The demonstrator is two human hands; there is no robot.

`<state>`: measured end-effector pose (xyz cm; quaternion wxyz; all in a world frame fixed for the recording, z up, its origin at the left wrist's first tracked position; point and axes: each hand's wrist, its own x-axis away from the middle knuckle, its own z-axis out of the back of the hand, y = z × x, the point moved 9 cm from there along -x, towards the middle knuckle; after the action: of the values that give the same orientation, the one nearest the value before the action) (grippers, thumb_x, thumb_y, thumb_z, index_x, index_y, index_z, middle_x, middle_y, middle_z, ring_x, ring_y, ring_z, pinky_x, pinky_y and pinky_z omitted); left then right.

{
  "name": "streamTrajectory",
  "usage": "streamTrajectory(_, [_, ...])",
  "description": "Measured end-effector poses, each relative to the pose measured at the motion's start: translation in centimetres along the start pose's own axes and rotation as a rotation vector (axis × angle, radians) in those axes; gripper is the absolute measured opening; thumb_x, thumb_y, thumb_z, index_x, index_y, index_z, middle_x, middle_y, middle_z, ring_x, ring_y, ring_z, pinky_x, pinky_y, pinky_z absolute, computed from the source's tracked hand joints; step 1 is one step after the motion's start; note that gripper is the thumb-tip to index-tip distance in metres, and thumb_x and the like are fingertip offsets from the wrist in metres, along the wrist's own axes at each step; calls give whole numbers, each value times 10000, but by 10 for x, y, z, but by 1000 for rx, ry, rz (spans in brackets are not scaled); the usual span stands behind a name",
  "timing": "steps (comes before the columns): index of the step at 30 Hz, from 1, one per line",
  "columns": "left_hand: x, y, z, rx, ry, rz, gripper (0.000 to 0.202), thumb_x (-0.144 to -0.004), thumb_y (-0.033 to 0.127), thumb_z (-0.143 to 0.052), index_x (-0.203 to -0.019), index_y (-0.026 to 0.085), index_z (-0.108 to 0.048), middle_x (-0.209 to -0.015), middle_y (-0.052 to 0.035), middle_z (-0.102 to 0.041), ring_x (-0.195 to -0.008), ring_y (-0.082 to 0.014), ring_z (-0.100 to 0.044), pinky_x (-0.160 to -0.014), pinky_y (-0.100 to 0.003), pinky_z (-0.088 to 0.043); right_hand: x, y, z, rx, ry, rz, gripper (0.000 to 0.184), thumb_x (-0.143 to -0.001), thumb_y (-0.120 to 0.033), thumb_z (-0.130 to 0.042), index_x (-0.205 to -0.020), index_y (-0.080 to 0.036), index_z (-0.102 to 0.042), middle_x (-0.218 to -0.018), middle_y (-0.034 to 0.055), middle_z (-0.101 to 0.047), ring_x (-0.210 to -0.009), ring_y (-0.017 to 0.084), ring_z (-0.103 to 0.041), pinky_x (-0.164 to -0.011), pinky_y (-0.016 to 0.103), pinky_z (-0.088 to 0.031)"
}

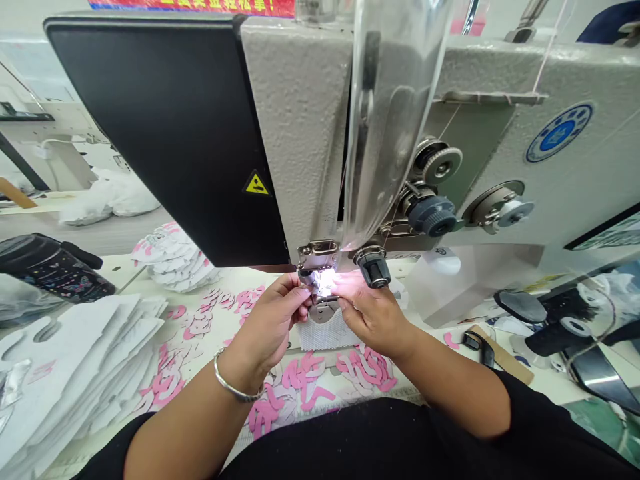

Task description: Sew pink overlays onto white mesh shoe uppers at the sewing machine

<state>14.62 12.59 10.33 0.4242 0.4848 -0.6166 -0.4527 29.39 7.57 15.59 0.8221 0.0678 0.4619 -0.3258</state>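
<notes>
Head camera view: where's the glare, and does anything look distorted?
Head view: white glare burns out the spot beneath the grey sewing machine head, overexposing the right hand's fingers; wide-lens curvature bends the stacked white fabric pieces at the frame's edge.

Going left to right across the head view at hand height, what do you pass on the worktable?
stack of white cut fabric pieces → pink-and-white fabric cutouts → left hand → right hand → brown flat strip
</notes>
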Motion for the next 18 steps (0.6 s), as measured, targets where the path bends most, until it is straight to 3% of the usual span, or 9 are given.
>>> streamTrajectory(11, [0,2,0,-8,-19,-65,64,-822,242,-650,-788,194,-622,-770,19,-571,-696,-101,-485,-677,-232,-388,1,2,-1,-8,-22,-20,334,-883,-107,-539,-1181,-247,-595,-1188,65,-661,-1193,220,-571,-1044,458,-440])
streamTrajectory(18, [7,3,11,-173,18,-109,149,-837,333,-644,-778,201,-609,-794,12,-563,-765,-133,-495,-769,-259,-394,3,2,-1,47,-21,-43,334,-890,-113,-541,-1183,-261,-599,-1216,53,-665,-1215,216,-562,-1041,442,-406])
